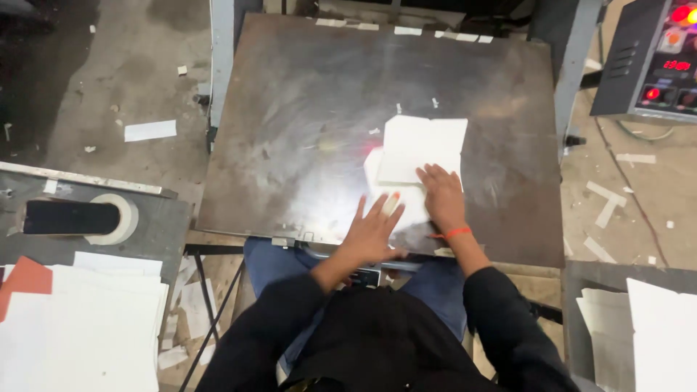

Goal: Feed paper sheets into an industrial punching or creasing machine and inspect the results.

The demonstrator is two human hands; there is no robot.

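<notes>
Fingers [377, 207] spread flat on white paper [421, 149].
Both hands [441, 194] press open-palmed near the scuffed steel plate's [305, 109] front edge.

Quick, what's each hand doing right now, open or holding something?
Left hand: open, fingers spread, flat on the white paper sheet.
Right hand: open, palm down on the same sheet, gripping nothing.

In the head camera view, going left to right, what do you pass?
Stack of white sheets → tape roll → left hand → right hand → second paper stack, with the control panel above it. Both hands rest flat on white paper on the metal plate.
</notes>
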